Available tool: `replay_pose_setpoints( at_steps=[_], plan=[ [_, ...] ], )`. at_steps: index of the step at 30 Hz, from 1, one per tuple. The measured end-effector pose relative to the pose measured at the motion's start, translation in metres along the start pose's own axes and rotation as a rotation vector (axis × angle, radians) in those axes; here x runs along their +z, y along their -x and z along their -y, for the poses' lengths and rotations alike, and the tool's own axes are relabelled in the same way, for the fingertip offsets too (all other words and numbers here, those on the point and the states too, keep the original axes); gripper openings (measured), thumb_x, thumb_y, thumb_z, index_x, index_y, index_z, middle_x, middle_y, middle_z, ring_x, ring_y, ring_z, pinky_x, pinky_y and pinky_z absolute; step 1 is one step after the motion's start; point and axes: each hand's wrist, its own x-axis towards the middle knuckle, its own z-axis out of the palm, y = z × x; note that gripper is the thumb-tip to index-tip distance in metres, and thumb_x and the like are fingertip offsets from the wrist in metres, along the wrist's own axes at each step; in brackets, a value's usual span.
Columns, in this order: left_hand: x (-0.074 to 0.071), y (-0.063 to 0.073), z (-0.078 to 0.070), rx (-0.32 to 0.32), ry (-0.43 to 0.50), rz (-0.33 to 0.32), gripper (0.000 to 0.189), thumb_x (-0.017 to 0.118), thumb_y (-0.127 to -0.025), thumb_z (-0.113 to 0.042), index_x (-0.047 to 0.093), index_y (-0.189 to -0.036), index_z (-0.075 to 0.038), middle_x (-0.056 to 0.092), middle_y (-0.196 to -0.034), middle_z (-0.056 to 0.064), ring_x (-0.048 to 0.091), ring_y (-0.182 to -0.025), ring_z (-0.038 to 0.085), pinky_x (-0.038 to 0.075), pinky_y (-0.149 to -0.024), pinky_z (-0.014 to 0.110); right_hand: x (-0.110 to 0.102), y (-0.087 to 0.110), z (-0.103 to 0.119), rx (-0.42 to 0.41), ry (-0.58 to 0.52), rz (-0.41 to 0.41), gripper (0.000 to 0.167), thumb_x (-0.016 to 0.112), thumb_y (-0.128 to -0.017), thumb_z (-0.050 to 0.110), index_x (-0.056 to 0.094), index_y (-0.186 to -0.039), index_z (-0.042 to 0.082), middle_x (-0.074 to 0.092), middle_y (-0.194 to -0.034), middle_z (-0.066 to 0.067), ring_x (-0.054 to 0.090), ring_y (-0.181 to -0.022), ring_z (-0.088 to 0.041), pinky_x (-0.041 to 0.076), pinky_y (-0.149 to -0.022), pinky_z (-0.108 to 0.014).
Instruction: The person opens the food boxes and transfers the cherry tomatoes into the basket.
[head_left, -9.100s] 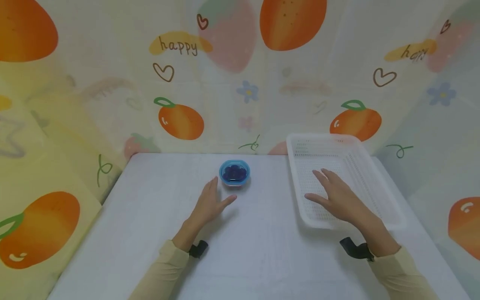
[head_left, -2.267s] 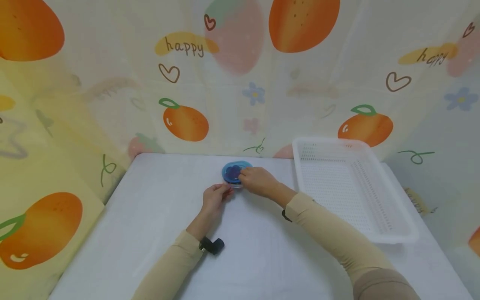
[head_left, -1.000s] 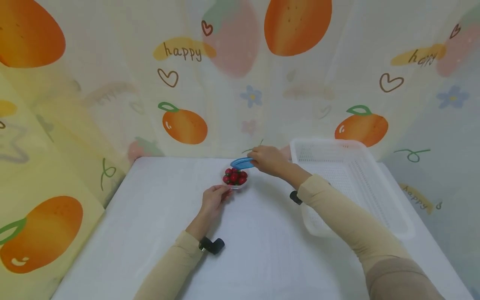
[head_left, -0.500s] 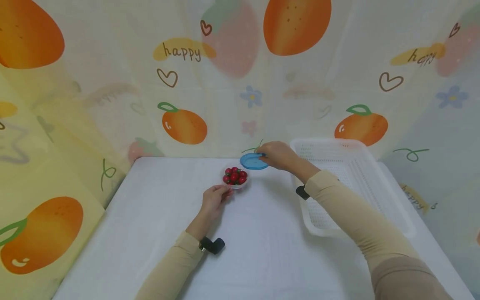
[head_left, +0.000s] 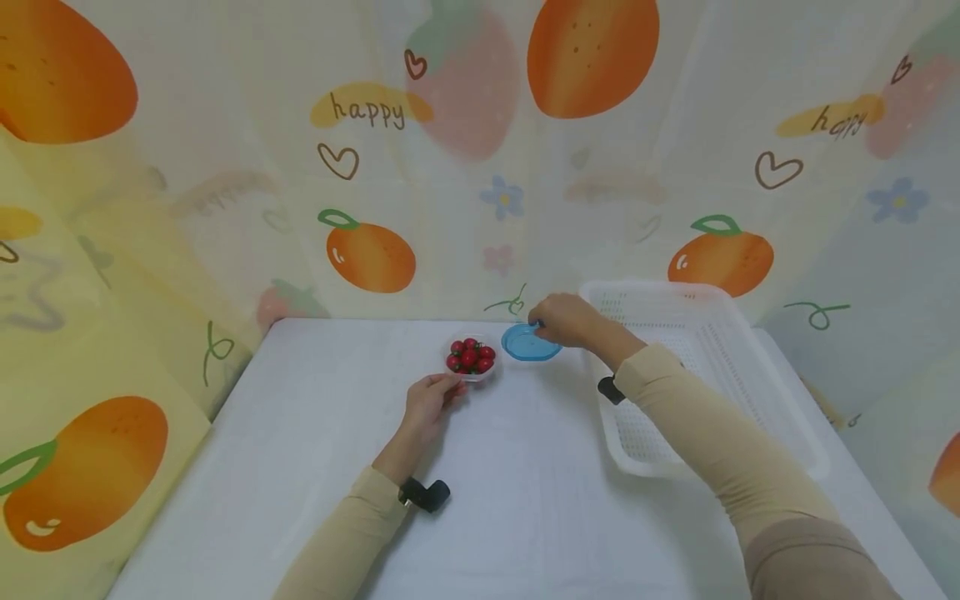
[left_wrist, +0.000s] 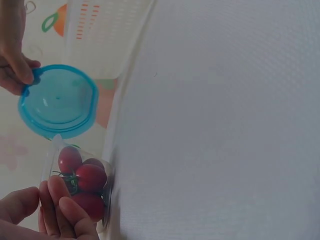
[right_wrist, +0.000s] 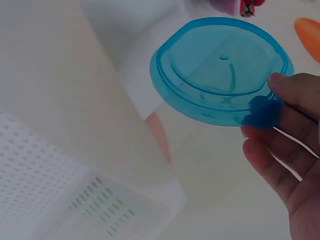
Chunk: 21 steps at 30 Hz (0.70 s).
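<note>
A clear plastic tub [head_left: 471, 376] of cherry tomatoes [head_left: 468, 358] stands uncovered near the back edge of the table. At its near left rim my left hand [head_left: 429, 406] grips the tub; in the left wrist view the fingers [left_wrist: 75, 217] lie across its side, with the thumb opposite. Just right of the tub, my right hand [head_left: 568, 320] pinches a translucent blue lid [head_left: 529, 343] by its edge. The right wrist view shows the thumb on one face of the lid [right_wrist: 220, 65] and fingers behind it. Red tomatoes [left_wrist: 90, 177] with green stems show through the tub wall.
A white perforated plastic basket [head_left: 626, 450] stands on the right of the table, partly under the right forearm. The white-covered table [head_left: 315, 467] ends at a fruit-printed cloth backdrop [head_left: 450, 275].
The blue lid came off the tub in my right hand, uncovering the tomatoes. Over the last second it has moved right and tilted its face toward the head camera. My left hand stays at the rim.
</note>
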Motion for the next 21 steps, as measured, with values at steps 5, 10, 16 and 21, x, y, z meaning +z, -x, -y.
replay_pose_setpoints(
  at_steps=[5,10,16,21],
  plan=[
    [-0.002,0.0,0.0,-0.001,0.003,0.01,0.026,0.061,-0.095,-0.013,0.057,-0.117,-0.001,0.069,-0.102,0.009,0.068,-0.086,0.011,0.051,-0.101,0.035,0.007,-0.001,-0.001,-0.004,0.034,0.036,0.026,0.067,-0.09,0.013,0.071,-0.115,0.009,0.072,-0.112,-0.01,0.064,-0.1,-0.025,0.054,-0.089,-0.038],
    [-0.003,0.001,0.0,-0.003,-0.01,0.008,0.025,0.061,-0.096,-0.014,0.058,-0.117,-0.002,0.069,-0.101,0.008,0.068,-0.087,0.012,0.051,-0.1,0.035,0.012,-0.002,0.001,-0.011,0.016,0.073,0.027,0.068,-0.089,0.014,0.071,-0.115,0.009,0.072,-0.111,-0.01,0.066,-0.1,-0.025,0.055,-0.09,-0.037],
    [-0.003,0.002,0.001,0.006,-0.022,0.007,0.025,0.06,-0.096,-0.016,0.058,-0.118,-0.003,0.07,-0.104,0.009,0.069,-0.091,0.015,0.052,-0.099,0.033,0.013,-0.007,0.007,0.02,-0.003,0.121,0.026,0.069,-0.088,0.014,0.071,-0.113,0.009,0.072,-0.108,-0.009,0.065,-0.097,-0.023,0.056,-0.088,-0.035],
    [-0.002,0.001,0.001,0.006,-0.009,0.009,0.025,0.06,-0.096,-0.015,0.057,-0.118,-0.002,0.069,-0.105,0.01,0.069,-0.096,0.018,0.052,-0.099,0.033,0.012,-0.013,0.009,0.052,0.003,0.139,0.024,0.068,-0.089,0.013,0.071,-0.113,0.009,0.071,-0.108,-0.009,0.064,-0.098,-0.024,0.055,-0.088,-0.036]
  ],
)
